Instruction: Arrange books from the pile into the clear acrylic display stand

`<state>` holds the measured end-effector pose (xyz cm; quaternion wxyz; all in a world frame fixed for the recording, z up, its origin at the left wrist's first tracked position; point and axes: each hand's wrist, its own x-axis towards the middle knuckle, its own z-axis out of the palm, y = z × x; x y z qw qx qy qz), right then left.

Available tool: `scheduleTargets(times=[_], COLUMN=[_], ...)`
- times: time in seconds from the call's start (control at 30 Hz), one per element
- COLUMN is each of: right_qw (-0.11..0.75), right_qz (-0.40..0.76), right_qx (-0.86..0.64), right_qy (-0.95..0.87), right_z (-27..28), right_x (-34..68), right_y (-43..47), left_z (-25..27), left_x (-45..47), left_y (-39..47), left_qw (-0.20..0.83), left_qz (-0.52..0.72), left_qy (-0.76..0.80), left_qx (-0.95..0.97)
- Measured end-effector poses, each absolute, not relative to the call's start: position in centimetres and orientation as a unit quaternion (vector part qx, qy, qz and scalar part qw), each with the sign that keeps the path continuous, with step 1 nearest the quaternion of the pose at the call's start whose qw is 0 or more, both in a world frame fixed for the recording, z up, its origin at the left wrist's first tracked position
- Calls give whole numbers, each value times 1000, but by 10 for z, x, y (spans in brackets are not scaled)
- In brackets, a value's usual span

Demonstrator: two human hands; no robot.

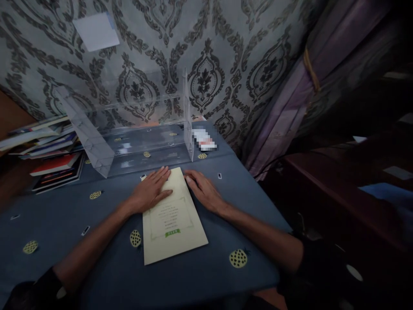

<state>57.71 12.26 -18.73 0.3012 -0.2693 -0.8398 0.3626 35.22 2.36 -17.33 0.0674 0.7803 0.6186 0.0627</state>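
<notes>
While the clear rack (90,135) borders upper left, blue tablecloth (222,232) spreads from the pale booklet (174,217), mid-frame, to its slanting right edge. I see the left hand (151,191) flat on the booklet, thumb spread; the right hand (204,189) curves loosely alongside.

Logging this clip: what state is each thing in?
Cream booklet: closed, lying flat
Left hand: open, resting on the booklet
Right hand: loosely bent, beside the booklet's right edge, contact unclear
Clear rack: standing upright
Books: piled unevenly
Curtain: gathered by a tie
White sheet: up on the wall
</notes>
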Motion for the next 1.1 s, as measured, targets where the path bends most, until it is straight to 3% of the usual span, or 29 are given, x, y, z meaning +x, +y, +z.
scheduleTargets(times=[0.53,0.83,1.1], right_qw=[352,303,293], right_qz=[362,310,266], right_qx=[-297,-296,-236], right_qy=[-810,-851,-888], right_z=[-203,-194,-193], right_x=[571,572,572], right_y=[129,126,122], left_z=[-163,-146,-145], left_x=[406,450,445], left_y=[6,-50,-52], left_qw=[93,145,182], left_qz=[50,10,30], left_qy=[529,436,424], left_qx=[842,888,887])
